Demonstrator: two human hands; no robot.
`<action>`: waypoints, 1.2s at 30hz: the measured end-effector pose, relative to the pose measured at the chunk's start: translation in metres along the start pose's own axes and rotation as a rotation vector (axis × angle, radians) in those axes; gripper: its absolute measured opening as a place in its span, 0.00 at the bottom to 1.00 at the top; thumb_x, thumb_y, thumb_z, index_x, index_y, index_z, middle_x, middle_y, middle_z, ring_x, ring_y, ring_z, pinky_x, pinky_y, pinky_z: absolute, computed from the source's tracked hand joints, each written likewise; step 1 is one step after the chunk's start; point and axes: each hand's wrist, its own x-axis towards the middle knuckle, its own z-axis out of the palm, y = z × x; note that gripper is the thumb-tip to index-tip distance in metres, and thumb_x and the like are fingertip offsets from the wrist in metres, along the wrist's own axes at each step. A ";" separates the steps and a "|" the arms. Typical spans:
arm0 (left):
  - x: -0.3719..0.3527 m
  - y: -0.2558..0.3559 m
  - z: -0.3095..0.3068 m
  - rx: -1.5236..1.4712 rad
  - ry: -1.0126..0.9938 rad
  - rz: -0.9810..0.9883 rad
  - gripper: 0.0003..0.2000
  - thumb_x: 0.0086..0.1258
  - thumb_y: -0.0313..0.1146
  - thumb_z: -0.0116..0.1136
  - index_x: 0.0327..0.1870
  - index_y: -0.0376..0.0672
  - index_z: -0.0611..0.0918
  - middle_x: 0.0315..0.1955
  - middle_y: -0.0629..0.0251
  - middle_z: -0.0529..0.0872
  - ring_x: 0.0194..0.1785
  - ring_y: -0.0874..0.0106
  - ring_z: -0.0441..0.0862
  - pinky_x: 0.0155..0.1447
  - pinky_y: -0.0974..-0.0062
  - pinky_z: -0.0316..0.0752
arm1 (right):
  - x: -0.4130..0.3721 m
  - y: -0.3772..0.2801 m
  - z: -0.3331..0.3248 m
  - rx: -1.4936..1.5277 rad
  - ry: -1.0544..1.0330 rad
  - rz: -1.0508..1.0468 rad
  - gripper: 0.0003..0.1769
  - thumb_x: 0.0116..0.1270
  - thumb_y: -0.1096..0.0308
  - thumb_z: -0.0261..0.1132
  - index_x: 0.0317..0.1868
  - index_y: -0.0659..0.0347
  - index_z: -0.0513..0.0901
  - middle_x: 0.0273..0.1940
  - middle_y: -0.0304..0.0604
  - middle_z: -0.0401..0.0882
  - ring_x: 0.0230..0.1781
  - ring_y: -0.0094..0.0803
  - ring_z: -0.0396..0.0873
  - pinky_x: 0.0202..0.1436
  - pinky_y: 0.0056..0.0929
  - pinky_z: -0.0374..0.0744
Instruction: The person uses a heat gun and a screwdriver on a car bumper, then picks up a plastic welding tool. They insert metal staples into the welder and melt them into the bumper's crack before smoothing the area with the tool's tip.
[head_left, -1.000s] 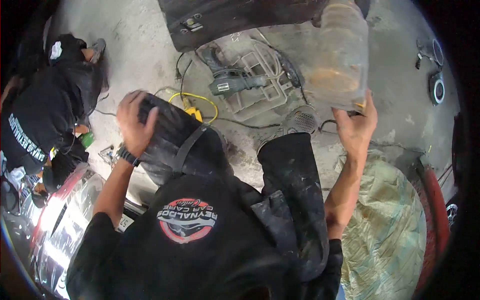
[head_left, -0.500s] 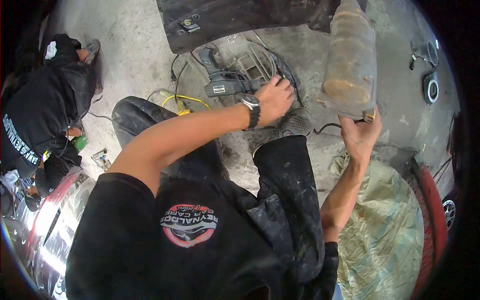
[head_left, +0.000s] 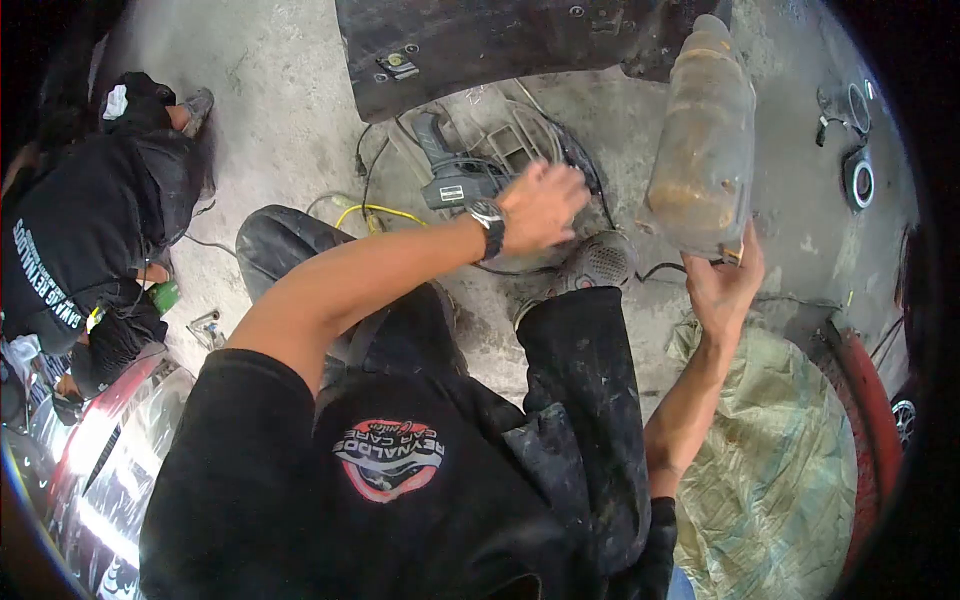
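Note:
In the head view my right hand (head_left: 722, 285) grips the lower end of a dusty, translucent plastic bottle-shaped container (head_left: 700, 150), stained brown inside. Its narrow neck points away from me. My left hand (head_left: 543, 207), with a watch (head_left: 487, 215) on the wrist, hovers over the floor, smeared by motion. Its fingers look loosely apart, and I see nothing in them. Beside it on the floor lies a dark grey pistol-grip power tool (head_left: 462, 178) with a white label. Just beyond the fingers are a wire-like frame (head_left: 520, 150) and a black cord (head_left: 582, 160).
A black curved panel (head_left: 500, 50) lies ahead. A yellow cord (head_left: 385, 210) runs by my knee. A crumpled greenish sheet (head_left: 770, 450) and a red part (head_left: 868, 400) are at right, a tape roll (head_left: 862, 184) beyond. Another person (head_left: 95, 215) works at left beside a glossy red bumper (head_left: 120, 450).
My left hand has lifted away from the cord and frame beside the grey tool. My right hand keeps hold of the container. The whole view has shifted slightly.

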 end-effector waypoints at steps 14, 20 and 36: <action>0.014 -0.057 -0.014 0.053 0.131 -0.069 0.38 0.53 0.56 0.75 0.61 0.41 0.78 0.60 0.50 0.77 0.66 0.53 0.71 0.71 0.50 0.63 | -0.002 -0.006 0.000 0.086 -0.112 -0.056 0.34 0.54 0.69 0.76 0.62 0.73 0.78 0.49 0.52 0.86 0.49 0.33 0.83 0.56 0.32 0.79; 0.014 -0.067 -0.015 0.086 0.090 -0.026 0.36 0.52 0.54 0.75 0.62 0.47 0.79 0.62 0.50 0.75 0.68 0.53 0.70 0.71 0.45 0.62 | 0.009 -0.018 0.012 0.034 -0.202 -0.084 0.37 0.53 0.64 0.78 0.62 0.73 0.78 0.51 0.58 0.85 0.52 0.43 0.86 0.60 0.36 0.79; -0.058 -0.077 -0.025 0.053 -0.035 -0.279 0.39 0.52 0.61 0.74 0.62 0.47 0.80 0.65 0.46 0.74 0.72 0.47 0.68 0.75 0.38 0.54 | 0.008 -0.019 0.015 0.043 -0.208 -0.099 0.35 0.54 0.65 0.77 0.63 0.68 0.78 0.53 0.62 0.83 0.54 0.57 0.83 0.57 0.44 0.81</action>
